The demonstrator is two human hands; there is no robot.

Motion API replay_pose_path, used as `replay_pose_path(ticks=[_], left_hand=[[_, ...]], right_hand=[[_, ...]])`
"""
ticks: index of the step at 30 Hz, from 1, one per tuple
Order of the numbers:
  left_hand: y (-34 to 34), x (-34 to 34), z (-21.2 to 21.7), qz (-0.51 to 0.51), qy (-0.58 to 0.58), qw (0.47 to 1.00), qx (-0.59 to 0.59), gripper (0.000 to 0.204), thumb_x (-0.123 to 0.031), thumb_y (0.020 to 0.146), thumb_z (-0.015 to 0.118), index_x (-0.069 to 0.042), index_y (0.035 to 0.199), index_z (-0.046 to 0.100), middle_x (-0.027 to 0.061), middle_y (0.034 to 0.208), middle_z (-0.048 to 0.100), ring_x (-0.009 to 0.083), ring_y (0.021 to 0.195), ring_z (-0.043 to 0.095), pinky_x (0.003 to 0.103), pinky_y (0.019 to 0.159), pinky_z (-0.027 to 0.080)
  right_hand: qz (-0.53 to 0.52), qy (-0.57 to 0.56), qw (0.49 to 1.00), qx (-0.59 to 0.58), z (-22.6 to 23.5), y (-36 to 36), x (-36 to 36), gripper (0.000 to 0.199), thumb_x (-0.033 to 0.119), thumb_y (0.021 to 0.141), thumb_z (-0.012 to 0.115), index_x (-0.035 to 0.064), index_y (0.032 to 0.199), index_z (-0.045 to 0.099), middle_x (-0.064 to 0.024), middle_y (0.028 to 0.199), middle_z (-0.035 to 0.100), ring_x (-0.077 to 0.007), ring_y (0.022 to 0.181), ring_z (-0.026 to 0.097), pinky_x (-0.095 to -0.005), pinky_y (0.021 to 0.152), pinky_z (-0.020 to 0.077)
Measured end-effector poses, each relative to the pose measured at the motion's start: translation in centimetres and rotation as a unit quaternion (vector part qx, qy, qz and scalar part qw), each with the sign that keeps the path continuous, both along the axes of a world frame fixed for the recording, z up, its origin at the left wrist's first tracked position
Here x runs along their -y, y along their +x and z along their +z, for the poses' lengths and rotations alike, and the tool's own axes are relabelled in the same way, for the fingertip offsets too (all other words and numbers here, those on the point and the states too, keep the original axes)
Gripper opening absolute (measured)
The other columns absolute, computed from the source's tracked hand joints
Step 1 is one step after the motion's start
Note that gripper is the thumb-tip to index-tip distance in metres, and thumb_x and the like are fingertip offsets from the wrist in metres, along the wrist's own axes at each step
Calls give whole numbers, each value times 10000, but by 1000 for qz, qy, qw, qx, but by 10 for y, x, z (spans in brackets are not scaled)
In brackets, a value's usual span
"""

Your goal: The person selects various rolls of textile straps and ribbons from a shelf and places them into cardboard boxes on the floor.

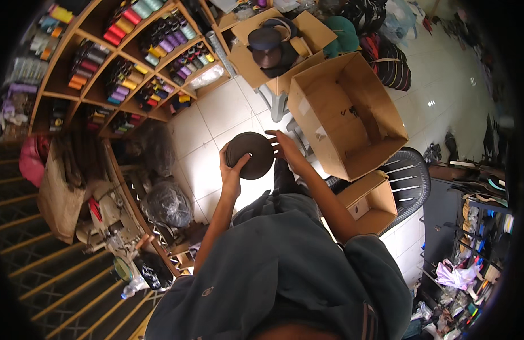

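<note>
A flat, round, dark brown roll (258, 163), seemingly of wound strip, with a small pale hole at its middle, is held up in front of my body. My left hand (231, 173) grips its left side, the thumb across the face close to the hole and the fingers behind the rim. At the right rim, my right hand (286, 148) has its fingers stretched out and apart, the tips at or very near the edge. Whether they pinch a loose end cannot be made out.
Wooden shelves (82, 35) with thread spools stand far left. A large open cardboard box (313, 122) and a smaller one (381, 209) rest by a black chair (419, 170) on the right. Another box (248, 62) holds caps. A sewing machine (112, 212) is at left.
</note>
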State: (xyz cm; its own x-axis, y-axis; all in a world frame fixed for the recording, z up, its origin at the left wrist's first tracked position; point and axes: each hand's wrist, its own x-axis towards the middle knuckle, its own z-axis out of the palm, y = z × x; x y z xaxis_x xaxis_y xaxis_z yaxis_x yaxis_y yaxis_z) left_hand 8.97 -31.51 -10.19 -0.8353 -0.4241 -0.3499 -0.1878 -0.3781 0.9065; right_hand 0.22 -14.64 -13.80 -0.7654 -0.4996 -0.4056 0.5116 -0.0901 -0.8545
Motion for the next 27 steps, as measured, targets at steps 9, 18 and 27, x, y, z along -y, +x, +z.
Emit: replay_pose_path(ticks=[9, 18, 27], left_hand=[[-159, 16, -4, -23, 39, 999, -12, 633, -50, 758, 731, -55, 1303, 408, 129, 1217, 520, 224, 1128, 516, 333, 967, 434], [-267, 64, -6, -100, 0, 995, 29, 666, -104, 746, 751, -55, 1314, 408, 136, 1237, 493, 243, 1160, 489, 349, 977, 431], [-385, 154, -10, -293, -32, 954, 49, 665, -90, 742, 756, -30, 1312, 419, 149, 1254, 499, 243, 1147, 511, 342, 954, 447]], right_hand=[[-197, -235, 941, 146, -63, -201, -20, 599, 440, 976, 416, -58, 1306, 381, -231, 1242, 519, -343, 1117, 548, -450, 934, 485], [-383, -80, 856, 338, -96, -372, -1, 898, 531, 849, 587, 46, 1467, 151, -247, 1462, 250, -365, 1289, 394, -544, 987, 392], [-477, 115, 798, 350, -164, -406, -13, 658, 530, 731, 729, 62, 1139, 513, -56, 808, 539, -212, 680, 543, -422, 668, 474]])
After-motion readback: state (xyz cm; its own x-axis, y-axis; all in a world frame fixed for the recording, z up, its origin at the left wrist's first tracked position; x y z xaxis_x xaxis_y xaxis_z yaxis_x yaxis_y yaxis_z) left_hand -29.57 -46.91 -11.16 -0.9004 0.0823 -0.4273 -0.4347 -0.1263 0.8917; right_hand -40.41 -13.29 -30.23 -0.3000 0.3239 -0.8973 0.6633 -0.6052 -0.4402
